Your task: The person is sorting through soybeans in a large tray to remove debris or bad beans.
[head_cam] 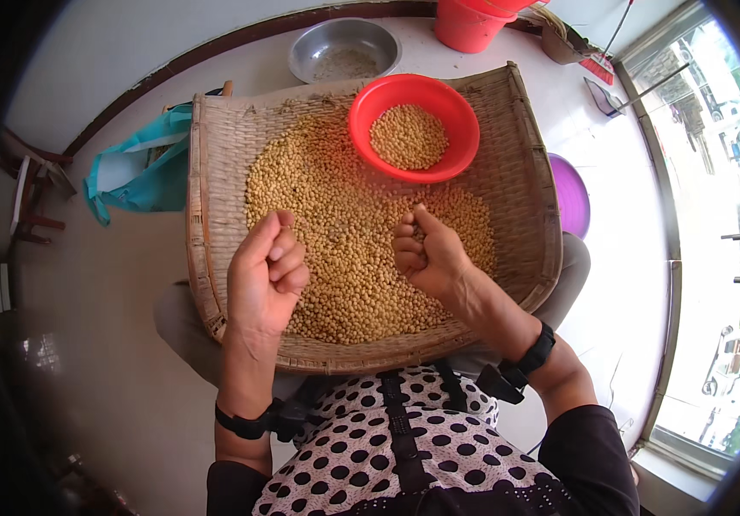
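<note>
A woven bamboo winnowing basket (218, 145) lies across my lap, with a wide layer of yellow soybeans (344, 277) spread over it. My left hand (266, 261) hovers above the left part of the beans, fingers curled in and thumb against the index finger; nothing shows in it. Over the right part of the layer is my right hand (434, 251), its fingers curled around some small dark bits (418, 233) that show in the palm. Beyond my hands, at the far side of the basket, a red plastic basin (464, 138) holds more soybeans (408, 137).
A metal basin (305, 55) with some debris stands on the floor behind the basket. Red buckets (470, 29) are near the wall. A teal bag (150, 187) lies left, a purple round object (570, 197) right. A dustpan (602, 98) rests by the glass door.
</note>
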